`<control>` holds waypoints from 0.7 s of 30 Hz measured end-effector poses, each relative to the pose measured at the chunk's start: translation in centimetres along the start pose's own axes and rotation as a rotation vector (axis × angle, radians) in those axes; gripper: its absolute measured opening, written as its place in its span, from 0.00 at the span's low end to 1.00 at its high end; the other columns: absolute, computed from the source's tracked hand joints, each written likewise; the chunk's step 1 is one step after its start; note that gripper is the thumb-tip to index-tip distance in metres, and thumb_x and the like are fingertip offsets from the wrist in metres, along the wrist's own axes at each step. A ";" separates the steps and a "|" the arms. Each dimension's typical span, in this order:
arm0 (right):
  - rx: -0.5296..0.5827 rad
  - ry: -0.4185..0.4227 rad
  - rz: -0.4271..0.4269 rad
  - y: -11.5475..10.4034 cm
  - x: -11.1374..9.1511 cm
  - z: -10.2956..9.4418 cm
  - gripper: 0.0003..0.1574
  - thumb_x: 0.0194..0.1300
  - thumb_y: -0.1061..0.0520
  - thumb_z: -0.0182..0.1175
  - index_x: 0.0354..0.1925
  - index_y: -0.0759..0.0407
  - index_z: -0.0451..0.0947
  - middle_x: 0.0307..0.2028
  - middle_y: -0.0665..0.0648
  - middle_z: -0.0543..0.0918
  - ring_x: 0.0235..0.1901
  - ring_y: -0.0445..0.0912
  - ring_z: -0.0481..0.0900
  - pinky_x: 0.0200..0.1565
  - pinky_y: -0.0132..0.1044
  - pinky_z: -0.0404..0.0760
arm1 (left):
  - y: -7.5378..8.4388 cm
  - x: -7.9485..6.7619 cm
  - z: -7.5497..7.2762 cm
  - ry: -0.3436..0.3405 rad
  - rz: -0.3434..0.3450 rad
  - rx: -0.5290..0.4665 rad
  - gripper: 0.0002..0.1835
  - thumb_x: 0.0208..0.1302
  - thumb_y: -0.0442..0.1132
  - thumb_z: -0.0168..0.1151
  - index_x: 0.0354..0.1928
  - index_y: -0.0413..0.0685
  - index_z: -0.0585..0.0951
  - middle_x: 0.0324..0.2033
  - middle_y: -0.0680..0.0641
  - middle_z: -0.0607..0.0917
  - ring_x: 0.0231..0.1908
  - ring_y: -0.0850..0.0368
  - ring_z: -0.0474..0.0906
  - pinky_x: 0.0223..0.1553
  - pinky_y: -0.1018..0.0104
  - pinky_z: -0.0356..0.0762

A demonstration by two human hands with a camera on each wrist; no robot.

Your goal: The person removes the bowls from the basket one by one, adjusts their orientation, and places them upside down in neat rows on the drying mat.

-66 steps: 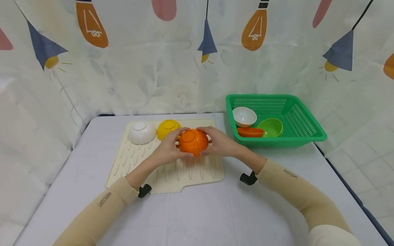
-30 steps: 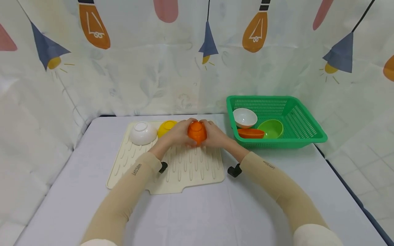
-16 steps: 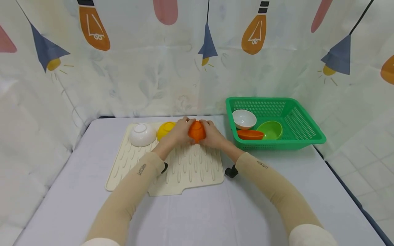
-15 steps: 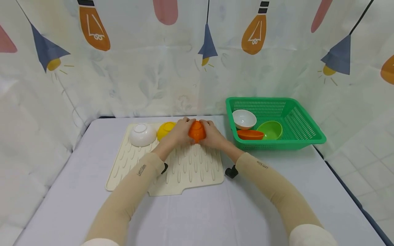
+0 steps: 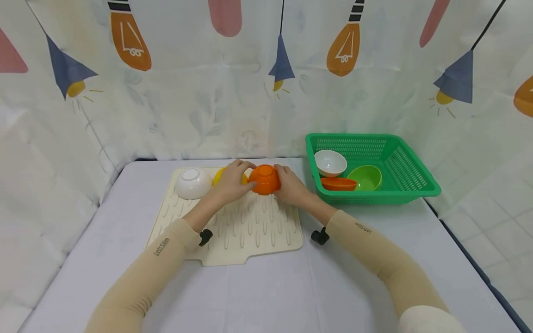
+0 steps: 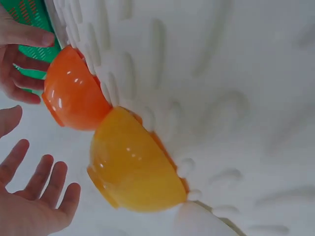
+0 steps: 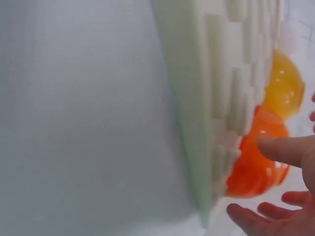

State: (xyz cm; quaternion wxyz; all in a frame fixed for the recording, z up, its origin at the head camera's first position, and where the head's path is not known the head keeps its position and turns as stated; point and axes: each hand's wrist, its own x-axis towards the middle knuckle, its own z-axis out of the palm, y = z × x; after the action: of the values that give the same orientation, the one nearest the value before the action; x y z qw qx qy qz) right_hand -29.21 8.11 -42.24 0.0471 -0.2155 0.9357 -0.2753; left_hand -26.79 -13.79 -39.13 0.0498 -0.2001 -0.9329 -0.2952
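Observation:
An orange bowl [image 5: 265,179] stands upside down on the cream drying mat [image 5: 250,240], beside an upturned yellow bowl [image 6: 138,162]. My left hand [image 5: 231,181] is spread a little to the left of the orange bowl and hides much of the yellow one in the head view. In the left wrist view its fingers are apart and hold nothing. My right hand [image 5: 290,186] is at the orange bowl's right side, fingers loosely extended. Its thumb overlaps the bowl in the right wrist view. An upturned white bowl [image 5: 193,184] sits at the mat's left.
At the back right stands a green plastic basket [image 5: 412,185]. Inside it are a white bowl [image 5: 330,163], a green bowl [image 5: 366,177] and an orange dish [image 5: 338,184]. White cloth covers the table [image 5: 266,296], and a patterned curtain [image 5: 187,78] hangs behind.
Both hands gripped the orange bowl and lowered it onto the mat's back, right of the yellow bowl. Since then the left hand has let go and moved left; the right hand's fingers have loosened.

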 end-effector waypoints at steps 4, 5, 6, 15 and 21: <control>-0.061 -0.037 -0.006 -0.6 -1.0 -1.0 0.52 0.67 0.60 0.70 0.79 0.63 0.52 0.73 0.68 0.61 0.67 0.58 0.69 0.68 0.51 0.70 | -0.6 -1.7 -1.1 0.036 0.007 -0.067 0.21 0.66 0.37 0.69 0.59 0.38 0.80 0.56 0.35 0.77 0.57 0.36 0.74 0.62 0.44 0.72; -0.073 -0.046 -0.016 -0.8 -1.3 -1.3 0.51 0.67 0.59 0.70 0.78 0.63 0.54 0.73 0.67 0.62 0.67 0.58 0.69 0.67 0.50 0.71 | -0.8 -2.2 -1.4 0.045 0.006 -0.083 0.20 0.67 0.37 0.69 0.58 0.38 0.80 0.56 0.36 0.77 0.57 0.36 0.74 0.62 0.44 0.72; -0.083 -0.053 -0.032 -1.0 -1.5 -1.6 0.49 0.67 0.58 0.70 0.77 0.64 0.56 0.72 0.67 0.64 0.67 0.57 0.70 0.67 0.50 0.72 | -1.1 -2.6 -1.7 0.056 0.005 -0.095 0.19 0.67 0.36 0.68 0.58 0.39 0.80 0.57 0.36 0.77 0.57 0.37 0.74 0.62 0.43 0.71; 0.011 -0.072 -0.202 -1.7 -4.8 -5.6 0.21 0.70 0.59 0.67 0.59 0.61 0.78 0.54 0.59 0.83 0.51 0.51 0.80 0.51 0.39 0.83 | -3.6 -6.3 -4.7 0.197 -0.126 -0.211 0.19 0.71 0.37 0.67 0.59 0.39 0.78 0.57 0.38 0.78 0.56 0.38 0.74 0.59 0.42 0.72; 0.086 -0.010 -0.247 -0.2 -6.3 -8.4 0.13 0.70 0.59 0.66 0.52 0.57 0.82 0.47 0.53 0.86 0.44 0.45 0.83 0.42 0.38 0.85 | -5.2 -8.8 -6.7 0.241 -0.301 -0.284 0.23 0.74 0.48 0.63 0.63 0.41 0.76 0.61 0.39 0.77 0.60 0.39 0.72 0.61 0.46 0.73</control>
State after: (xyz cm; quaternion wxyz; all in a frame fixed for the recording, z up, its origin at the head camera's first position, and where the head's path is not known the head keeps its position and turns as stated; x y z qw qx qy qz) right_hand -25.18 14.85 -35.26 0.0265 -0.3283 0.8891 -0.3180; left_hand -20.99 -24.55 -38.25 0.0875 -0.0270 -0.8886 -0.4494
